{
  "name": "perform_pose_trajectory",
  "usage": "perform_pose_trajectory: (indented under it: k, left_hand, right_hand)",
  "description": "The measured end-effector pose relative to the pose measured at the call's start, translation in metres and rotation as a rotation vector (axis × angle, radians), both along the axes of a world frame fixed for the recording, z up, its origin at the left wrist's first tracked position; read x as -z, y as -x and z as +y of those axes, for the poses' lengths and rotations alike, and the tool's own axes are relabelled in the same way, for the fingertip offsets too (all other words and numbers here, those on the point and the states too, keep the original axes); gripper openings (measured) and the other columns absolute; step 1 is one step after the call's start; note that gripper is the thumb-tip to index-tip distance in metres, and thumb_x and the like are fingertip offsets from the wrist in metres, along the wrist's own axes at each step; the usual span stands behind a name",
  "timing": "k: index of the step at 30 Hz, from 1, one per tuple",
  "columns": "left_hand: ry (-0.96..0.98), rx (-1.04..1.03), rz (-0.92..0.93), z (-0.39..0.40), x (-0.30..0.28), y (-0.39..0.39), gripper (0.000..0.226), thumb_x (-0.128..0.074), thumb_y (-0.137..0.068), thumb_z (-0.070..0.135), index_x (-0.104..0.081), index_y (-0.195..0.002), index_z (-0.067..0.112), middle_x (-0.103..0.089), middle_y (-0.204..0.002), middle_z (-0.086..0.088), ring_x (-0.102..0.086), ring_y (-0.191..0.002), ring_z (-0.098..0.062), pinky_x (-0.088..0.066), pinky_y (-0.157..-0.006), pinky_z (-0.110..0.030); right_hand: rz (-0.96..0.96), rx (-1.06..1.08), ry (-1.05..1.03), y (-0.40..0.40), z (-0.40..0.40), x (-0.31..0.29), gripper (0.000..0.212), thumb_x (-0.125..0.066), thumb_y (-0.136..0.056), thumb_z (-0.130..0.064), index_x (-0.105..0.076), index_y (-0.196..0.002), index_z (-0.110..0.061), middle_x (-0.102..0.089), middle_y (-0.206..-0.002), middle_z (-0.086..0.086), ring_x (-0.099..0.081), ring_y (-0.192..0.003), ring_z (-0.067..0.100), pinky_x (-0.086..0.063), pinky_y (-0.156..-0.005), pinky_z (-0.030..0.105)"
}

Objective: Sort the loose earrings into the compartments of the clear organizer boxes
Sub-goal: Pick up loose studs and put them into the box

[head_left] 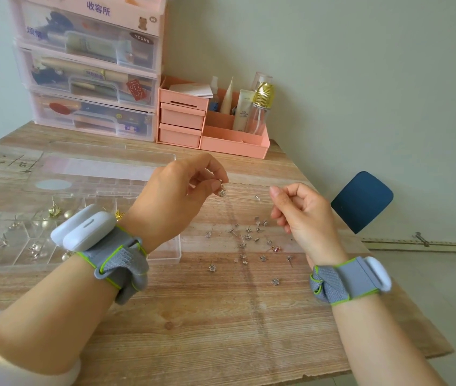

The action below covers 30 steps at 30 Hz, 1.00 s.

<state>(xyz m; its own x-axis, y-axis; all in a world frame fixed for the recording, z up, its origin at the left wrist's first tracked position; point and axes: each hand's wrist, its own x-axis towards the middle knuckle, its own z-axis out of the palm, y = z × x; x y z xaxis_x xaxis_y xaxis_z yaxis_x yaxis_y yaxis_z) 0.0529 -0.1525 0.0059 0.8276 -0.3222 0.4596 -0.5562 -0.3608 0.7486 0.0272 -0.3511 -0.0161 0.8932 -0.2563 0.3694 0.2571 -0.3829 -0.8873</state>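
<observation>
While both hands curl, left hand pinches a silvery earring.

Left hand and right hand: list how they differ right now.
The left hand pinches a small silver earring at its fingertips; the right hand is curled, and nothing can be made out in its fingers. The left hand is raised beside the clear organizer box; the right hand is above the loose earrings on the table. Both wrists carry grey straps with white devices.
</observation>
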Motion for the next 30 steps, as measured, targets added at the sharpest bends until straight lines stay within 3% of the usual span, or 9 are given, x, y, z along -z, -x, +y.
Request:
perform_pose_trajectory:
  k: [15,18,24,30]
  left_hand:
    - [0.036,-0.021,-0.025,0.000,-0.001,0.000,0.012,-0.056,-0.087,0.010,-0.061,-0.085,0.021,-0.065,-0.073,0.010,-0.057,-0.073,0.000,-0.041,-0.064,-0.006]
    - [0.022,-0.027,-0.028,0.000,-0.001,0.000,0.015,-0.056,-0.088,0.011,-0.060,-0.083,0.025,-0.065,-0.075,0.010,-0.057,-0.075,-0.003,-0.042,-0.066,-0.009]
    - [0.003,-0.017,-0.027,0.000,-0.001,0.001,0.021,-0.055,-0.088,0.011,-0.058,-0.080,0.030,-0.063,-0.074,0.013,-0.054,-0.069,0.007,-0.038,-0.061,-0.002]
    - [0.013,-0.030,-0.015,0.001,-0.003,0.002,0.019,-0.054,-0.089,0.012,-0.059,-0.082,0.029,-0.063,-0.076,0.012,-0.058,-0.075,-0.002,-0.044,-0.068,-0.014]
  right_hand:
    - [-0.038,0.187,-0.061,0.003,-0.008,0.000,0.020,-0.057,-0.091,-0.023,-0.057,-0.077,-0.009,-0.056,-0.056,-0.003,-0.046,-0.044,0.001,-0.040,-0.047,0.017]
    - [-0.032,0.199,-0.063,0.007,-0.009,-0.002,0.020,-0.057,-0.091,-0.024,-0.056,-0.076,-0.010,-0.057,-0.056,-0.003,-0.047,-0.044,0.001,-0.040,-0.045,0.017]
    - [-0.001,0.189,-0.059,0.012,-0.007,-0.002,0.020,-0.057,-0.091,-0.024,-0.058,-0.079,-0.007,-0.057,-0.056,-0.002,-0.048,-0.044,0.001,-0.041,-0.044,0.016]
    - [0.026,0.142,-0.022,0.016,-0.002,-0.003,0.020,-0.058,-0.090,-0.023,-0.058,-0.078,-0.007,-0.058,-0.056,-0.002,-0.049,-0.046,0.003,-0.042,-0.045,0.017]
